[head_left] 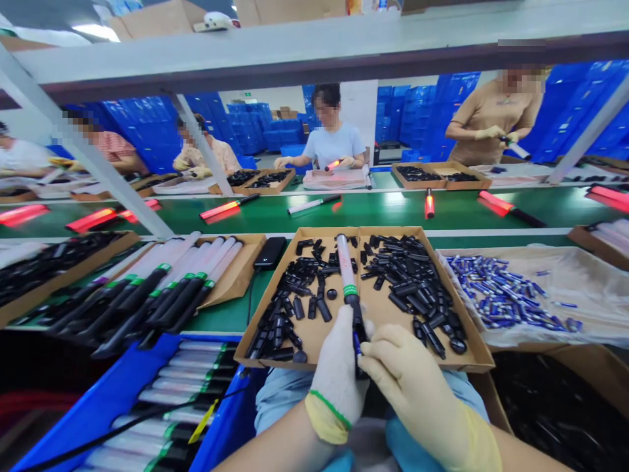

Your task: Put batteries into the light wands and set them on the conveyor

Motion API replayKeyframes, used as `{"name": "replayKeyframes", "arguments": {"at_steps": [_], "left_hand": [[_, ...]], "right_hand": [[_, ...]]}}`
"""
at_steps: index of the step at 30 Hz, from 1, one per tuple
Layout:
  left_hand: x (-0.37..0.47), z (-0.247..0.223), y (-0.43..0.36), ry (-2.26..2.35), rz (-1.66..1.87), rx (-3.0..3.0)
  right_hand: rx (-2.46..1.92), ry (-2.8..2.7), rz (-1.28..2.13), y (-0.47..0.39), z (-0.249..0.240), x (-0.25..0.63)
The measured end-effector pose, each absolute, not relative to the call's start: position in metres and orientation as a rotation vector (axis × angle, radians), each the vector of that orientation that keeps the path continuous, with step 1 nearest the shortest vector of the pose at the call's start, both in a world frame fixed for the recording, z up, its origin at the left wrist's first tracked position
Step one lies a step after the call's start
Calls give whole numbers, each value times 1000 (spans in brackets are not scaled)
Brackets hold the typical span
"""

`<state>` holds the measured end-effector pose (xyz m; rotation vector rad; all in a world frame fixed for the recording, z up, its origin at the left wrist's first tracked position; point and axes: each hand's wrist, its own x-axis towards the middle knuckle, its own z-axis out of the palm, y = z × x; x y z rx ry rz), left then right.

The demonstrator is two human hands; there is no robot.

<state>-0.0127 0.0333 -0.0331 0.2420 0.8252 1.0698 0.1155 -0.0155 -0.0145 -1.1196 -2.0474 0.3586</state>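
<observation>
My left hand, in a white knit glove over a yellow one, is closed around the black handle of a light baton. The baton points away from me, with a clear tube and a green ring. Blue shows in the handle's open side, where a battery lies. My right hand, in a pale yellow glove, has its fingertips pinched on that battery at the handle. Beneath the baton is a cardboard tray with many small black plastic parts in two compartments.
Blue batteries fill a lined tray on the right. Assembled batons lie on the left, with more in a blue crate. A power bank sits nearby. Lit batons rest on the green conveyor; several co-workers sit beyond it.
</observation>
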Motion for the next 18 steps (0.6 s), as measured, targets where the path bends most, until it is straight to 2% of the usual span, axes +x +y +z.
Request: {"name": "replayKeyframes", "arguments": {"at_steps": [8, 11, 13, 15, 18], "left_hand": [[-10, -31, 27, 974, 1149, 200], [-7, -19, 22, 967, 1152, 196], [-6, -9, 19, 918, 1098, 225], [-5, 1, 17, 922, 1040, 267], [-3, 11, 13, 977, 993, 269]], "right_hand": [[-1253, -2409, -6, -29, -3, 100], [-1245, -2457, 24, -17, 3, 117], [-1466, -2319, 90, 2, 5, 154], [-2055, -1945, 62, 28, 2, 209], [-2493, -1650, 80, 61, -17, 290]]}}
